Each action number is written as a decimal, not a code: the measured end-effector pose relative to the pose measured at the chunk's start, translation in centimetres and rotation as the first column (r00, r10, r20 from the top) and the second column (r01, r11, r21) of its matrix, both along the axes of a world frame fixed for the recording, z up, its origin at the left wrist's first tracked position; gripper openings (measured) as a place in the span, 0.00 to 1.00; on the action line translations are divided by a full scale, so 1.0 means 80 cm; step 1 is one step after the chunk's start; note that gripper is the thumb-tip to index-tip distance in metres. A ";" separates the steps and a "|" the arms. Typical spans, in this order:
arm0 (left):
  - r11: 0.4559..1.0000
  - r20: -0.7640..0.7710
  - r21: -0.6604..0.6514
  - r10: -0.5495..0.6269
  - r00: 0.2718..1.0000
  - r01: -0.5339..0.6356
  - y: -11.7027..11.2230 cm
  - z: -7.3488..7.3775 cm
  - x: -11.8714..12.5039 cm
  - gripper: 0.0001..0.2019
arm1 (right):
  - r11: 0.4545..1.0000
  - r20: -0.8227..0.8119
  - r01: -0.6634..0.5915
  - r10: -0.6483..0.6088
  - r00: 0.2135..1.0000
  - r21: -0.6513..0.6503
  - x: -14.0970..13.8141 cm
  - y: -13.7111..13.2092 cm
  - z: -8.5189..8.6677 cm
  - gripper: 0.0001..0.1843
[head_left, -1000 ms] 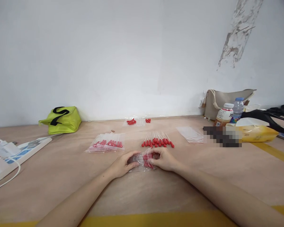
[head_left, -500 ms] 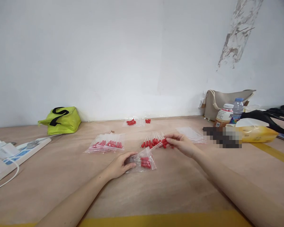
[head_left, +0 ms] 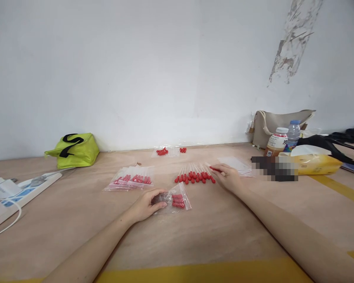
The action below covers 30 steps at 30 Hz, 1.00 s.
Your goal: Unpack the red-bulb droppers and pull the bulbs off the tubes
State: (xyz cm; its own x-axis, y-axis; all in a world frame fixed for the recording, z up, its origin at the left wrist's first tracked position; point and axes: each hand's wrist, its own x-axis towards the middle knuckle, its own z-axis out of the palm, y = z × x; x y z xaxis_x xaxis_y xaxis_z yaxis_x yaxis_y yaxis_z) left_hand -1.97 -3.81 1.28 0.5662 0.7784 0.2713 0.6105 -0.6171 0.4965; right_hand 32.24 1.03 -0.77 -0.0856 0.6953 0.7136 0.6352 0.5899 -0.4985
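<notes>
The label on the white-capped bottle (head_left: 276, 144) bears a dark character, not clearly legible. The left hand (head_left: 147, 205) grips a clear zip bag (head_left: 178, 200) containing red-headed sticks, nearer than the loose fanned sticks (head_left: 196, 177); the right hand (head_left: 231, 179) pinches one red-headed stick (head_left: 214, 169) at their right.
</notes>
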 end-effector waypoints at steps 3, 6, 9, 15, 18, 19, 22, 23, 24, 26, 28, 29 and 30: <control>1.000 -0.006 0.010 0.003 1.000 -0.003 0.000 0.000 0.000 0.17 | 0.999 0.073 -0.015 0.019 0.997 -0.051 -0.003 0.000 -0.003 0.13; 1.000 -0.005 0.015 -0.008 1.000 0.008 0.001 0.000 0.000 0.17 | 0.995 0.129 -0.013 0.026 0.991 -0.099 -0.005 -0.001 -0.004 0.13; 1.000 0.000 0.014 -0.009 1.000 0.009 0.002 -0.001 0.000 0.17 | 0.993 0.146 -0.041 0.057 0.988 -0.110 -0.006 -0.002 -0.004 0.14; 1.000 0.068 -0.019 0.017 0.998 -0.016 -0.002 -0.001 -0.001 0.19 | 0.975 0.083 0.069 -0.053 0.995 -0.212 -0.004 0.002 -0.008 0.20; 0.998 0.126 -0.038 0.046 0.991 -0.041 -0.004 0.002 0.001 0.18 | 0.967 0.033 0.118 -0.113 0.993 -0.227 -0.003 0.004 -0.008 0.20; 0.998 0.137 -0.040 0.056 0.989 -0.051 -0.004 0.003 0.002 0.17 | 0.970 0.010 0.132 -0.133 0.991 -0.204 -0.004 0.003 -0.007 0.20; 0.997 0.151 0.024 0.066 0.986 -0.070 -0.005 0.006 0.003 0.14 | 0.982 -0.016 0.146 -0.149 0.989 -0.123 -0.017 -0.010 0.002 0.18; 0.995 0.148 0.065 0.062 0.987 -0.073 -0.006 0.008 0.002 0.13 | 0.986 -0.001 0.118 -0.119 0.993 -0.118 -0.024 -0.018 0.007 0.17; 0.991 0.143 0.109 0.057 0.988 -0.073 -0.007 0.009 0.002 0.13 | 0.989 0.030 0.063 -0.060 0.998 -0.137 -0.033 -0.026 0.011 0.15; 0.981 0.117 0.182 0.050 0.992 -0.071 -0.010 0.011 0.000 0.12 | 0.967 0.079 -0.122 0.143 0.987 -0.222 -0.052 -0.043 0.018 0.11; 0.976 0.078 0.204 0.057 0.995 -0.072 -0.015 0.012 -0.001 0.12 | 0.951 0.146 -0.186 0.226 0.963 -0.245 -0.072 -0.055 0.022 0.09; 0.979 0.060 0.192 0.063 0.996 -0.073 -0.017 0.011 -0.001 0.12 | 0.950 0.189 -0.195 0.244 0.951 -0.245 -0.081 -0.060 0.023 0.09; 0.983 0.046 0.168 0.065 0.997 -0.072 -0.020 0.010 0.000 0.13 | 0.950 0.229 -0.194 0.251 0.941 -0.243 -0.089 -0.062 0.023 0.09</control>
State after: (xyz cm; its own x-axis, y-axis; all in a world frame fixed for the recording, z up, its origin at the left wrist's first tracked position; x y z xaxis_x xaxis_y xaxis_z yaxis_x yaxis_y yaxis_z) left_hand -1.94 -5.37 2.09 0.4989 0.7560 0.4237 0.6360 -0.6515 0.4136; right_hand 25.12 -3.94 1.10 -0.4144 0.7709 0.4837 0.6220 0.6279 -0.4678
